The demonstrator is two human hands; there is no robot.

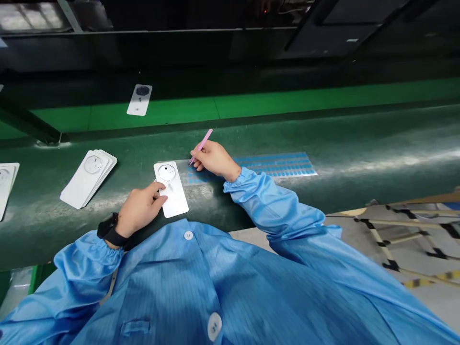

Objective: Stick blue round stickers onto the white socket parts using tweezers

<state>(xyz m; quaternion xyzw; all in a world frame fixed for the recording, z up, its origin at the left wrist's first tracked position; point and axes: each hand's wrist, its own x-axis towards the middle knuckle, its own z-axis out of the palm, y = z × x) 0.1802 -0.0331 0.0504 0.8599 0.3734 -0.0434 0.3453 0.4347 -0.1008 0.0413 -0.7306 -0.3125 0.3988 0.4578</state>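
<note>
A white rectangular panel (177, 203) with rounded corners and a round recess near its top lies on the green bench before me. My left hand (145, 203) grips it at the left side, thumb and index finger on its face. My right hand (213, 160) is closed round pink tweezers (204, 140), tips pointing down at the left end of a clear sheet (287, 165) of small blue round stickers. The hand covers part of that sheet. Whether the tips hold a sticker is too small to tell.
A stack of similar white panels (84, 182) lies to the left, with more panels (5, 184) at the left edge. Another panel (139, 100) lies on the bright green belt (251, 101) beyond the bench. A dark metal post (28, 120) stands at the back left.
</note>
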